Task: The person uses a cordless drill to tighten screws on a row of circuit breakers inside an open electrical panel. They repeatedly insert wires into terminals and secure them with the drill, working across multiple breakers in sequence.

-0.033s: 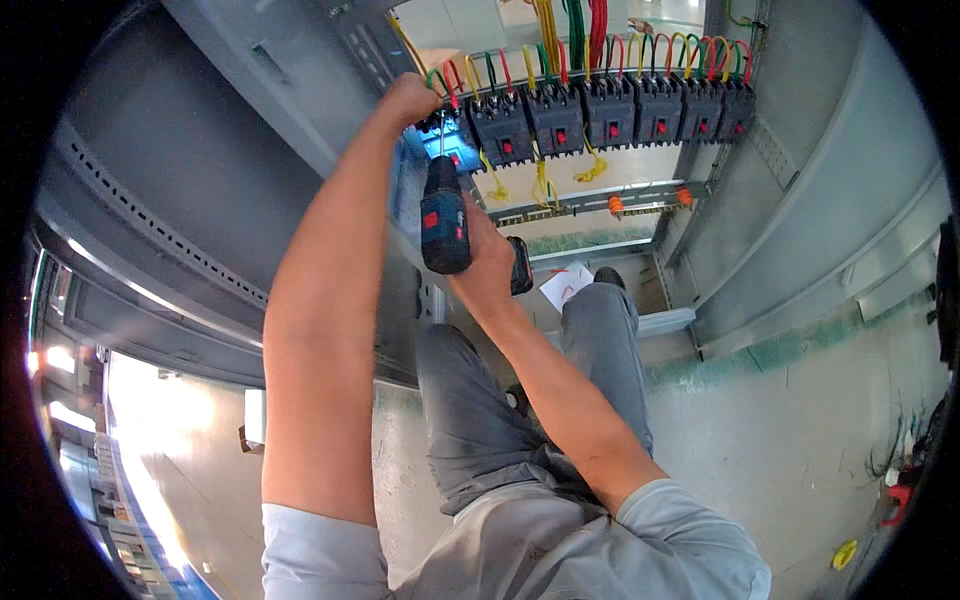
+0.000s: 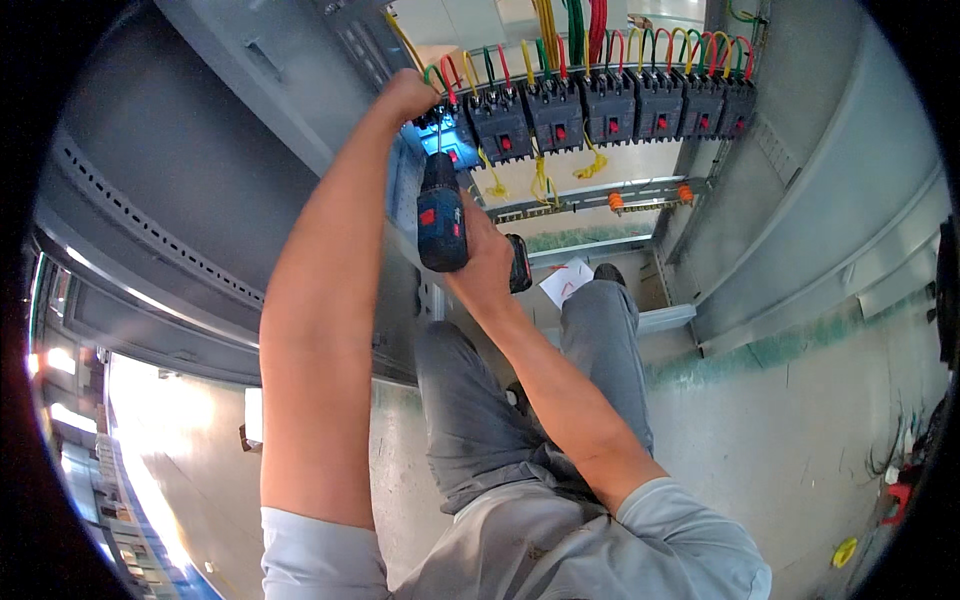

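My right hand (image 2: 484, 252) is wrapped round the grip of a dark blue cordless drill (image 2: 442, 225), which points away from me. Its long thin bit (image 2: 438, 138) reaches the upper part of the leftmost circuit breaker (image 2: 458, 143), whose face is lit by the drill's lamp. At that breaker's upper left corner is my left hand (image 2: 408, 97), fingers curled in by the terminals beside a green wire (image 2: 432, 72) and a red wire (image 2: 449, 72). What its fingertips pinch is hidden. More black breakers (image 2: 610, 108) with red toggles continue the row to the right.
Grey cabinet walls (image 2: 815, 160) stand on both sides. Yellow, green and red wires loop above the breakers; yellow cords (image 2: 592, 168) hang below. A lower rail (image 2: 655, 195) carries orange insulators (image 2: 685, 194). A white sheet (image 2: 566, 284) lies near my shoe.
Almost nothing differs. The drill and both hands sit very slightly higher and further left in the picture.
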Action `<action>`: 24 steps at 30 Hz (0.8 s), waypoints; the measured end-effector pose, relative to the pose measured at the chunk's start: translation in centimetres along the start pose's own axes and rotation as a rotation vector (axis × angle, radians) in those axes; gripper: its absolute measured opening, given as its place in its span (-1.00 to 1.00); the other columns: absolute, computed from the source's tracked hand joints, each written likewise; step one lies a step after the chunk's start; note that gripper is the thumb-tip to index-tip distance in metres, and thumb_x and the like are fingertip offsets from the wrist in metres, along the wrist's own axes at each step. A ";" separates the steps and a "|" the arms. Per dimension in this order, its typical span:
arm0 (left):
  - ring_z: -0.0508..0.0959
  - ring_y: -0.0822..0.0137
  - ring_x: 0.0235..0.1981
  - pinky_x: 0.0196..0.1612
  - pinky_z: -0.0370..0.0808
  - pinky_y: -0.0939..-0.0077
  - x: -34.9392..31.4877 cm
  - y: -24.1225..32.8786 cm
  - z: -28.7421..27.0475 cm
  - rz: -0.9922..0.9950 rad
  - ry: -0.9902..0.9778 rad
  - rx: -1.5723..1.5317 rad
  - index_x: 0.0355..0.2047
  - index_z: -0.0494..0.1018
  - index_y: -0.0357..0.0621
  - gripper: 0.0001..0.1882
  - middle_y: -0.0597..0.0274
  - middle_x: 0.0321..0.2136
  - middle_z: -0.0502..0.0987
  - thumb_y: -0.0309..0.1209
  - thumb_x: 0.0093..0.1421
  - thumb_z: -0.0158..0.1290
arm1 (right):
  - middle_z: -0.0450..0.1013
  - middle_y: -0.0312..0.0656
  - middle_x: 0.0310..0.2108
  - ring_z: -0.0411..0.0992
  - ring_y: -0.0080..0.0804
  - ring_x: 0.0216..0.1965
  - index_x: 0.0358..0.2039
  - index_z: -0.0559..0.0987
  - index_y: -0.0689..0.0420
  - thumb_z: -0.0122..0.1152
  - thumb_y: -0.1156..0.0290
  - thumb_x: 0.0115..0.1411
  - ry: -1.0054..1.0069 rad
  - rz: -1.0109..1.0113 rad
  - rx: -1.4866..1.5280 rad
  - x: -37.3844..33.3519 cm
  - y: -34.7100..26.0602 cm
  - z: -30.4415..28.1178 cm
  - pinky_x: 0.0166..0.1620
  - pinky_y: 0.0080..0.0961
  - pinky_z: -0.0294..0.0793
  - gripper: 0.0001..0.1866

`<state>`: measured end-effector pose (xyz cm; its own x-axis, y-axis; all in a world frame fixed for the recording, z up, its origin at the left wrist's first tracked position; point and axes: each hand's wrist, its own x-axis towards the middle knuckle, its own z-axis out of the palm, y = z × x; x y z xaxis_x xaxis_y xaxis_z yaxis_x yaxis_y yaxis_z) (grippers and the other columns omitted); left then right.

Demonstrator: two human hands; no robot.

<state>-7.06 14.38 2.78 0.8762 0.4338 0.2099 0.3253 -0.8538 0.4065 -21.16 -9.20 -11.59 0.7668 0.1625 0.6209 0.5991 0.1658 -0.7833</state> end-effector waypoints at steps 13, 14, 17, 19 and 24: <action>0.69 -0.15 -0.16 -0.08 0.58 0.06 2.0 0.1 -0.1 -0.119 0.094 0.064 -0.17 0.64 -0.35 -0.49 -0.26 -0.21 0.66 -0.09 0.13 0.14 | 0.55 0.19 -0.02 0.57 0.13 -0.02 0.32 0.38 0.11 0.38 0.38 0.09 -0.042 0.023 -0.028 0.6 0.0 -0.6 -0.02 -0.16 0.57 -0.26; 0.68 -0.13 -0.11 -0.03 0.57 0.08 2.4 0.6 0.0 -0.130 0.111 0.046 -0.14 0.65 -0.30 -0.47 -0.25 -0.17 0.66 -0.05 0.13 0.15 | 0.55 0.18 0.00 0.57 0.12 -0.01 0.32 0.37 0.12 0.38 0.37 0.09 -0.040 0.023 -0.036 0.7 0.2 -0.8 -0.02 -0.16 0.57 -0.25; 0.63 -0.04 0.04 0.11 0.52 0.18 4.2 -0.3 0.4 -0.117 0.202 0.088 -0.01 0.65 -0.11 -0.43 -0.13 -0.07 0.66 0.04 0.14 0.18 | 0.53 0.15 0.04 0.56 0.10 0.01 0.31 0.37 0.21 0.39 0.34 0.08 -0.095 0.063 -0.050 0.8 0.2 -1.3 -0.01 -0.16 0.57 -0.23; 0.63 -0.01 0.04 0.10 0.51 0.19 5.4 -2.1 1.0 -0.104 0.186 -0.065 0.03 0.63 -0.10 -0.42 -0.10 -0.05 0.66 0.06 0.16 0.17 | 0.53 0.13 0.06 0.57 0.09 0.00 0.30 0.38 0.20 0.43 0.31 0.04 -0.110 0.075 -0.055 0.6 0.2 -1.4 -0.01 -0.16 0.58 -0.20; 0.62 0.25 -0.26 -0.12 0.54 0.33 5.5 -1.4 3.8 -0.111 0.068 -0.599 -0.21 0.63 -0.21 -0.40 0.13 -0.30 0.65 0.14 0.36 -0.03 | 0.52 0.14 0.06 0.57 0.08 -0.02 0.30 0.39 0.20 0.47 0.31 -0.01 -0.128 0.083 -0.085 0.8 1.0 -2.1 -0.02 -0.18 0.59 -0.17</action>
<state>-1.35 16.85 -0.04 0.8174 0.5453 0.1855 0.1399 -0.5003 0.8545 -19.45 -10.98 -11.91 0.7819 0.2958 0.5488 0.5569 0.0643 -0.8281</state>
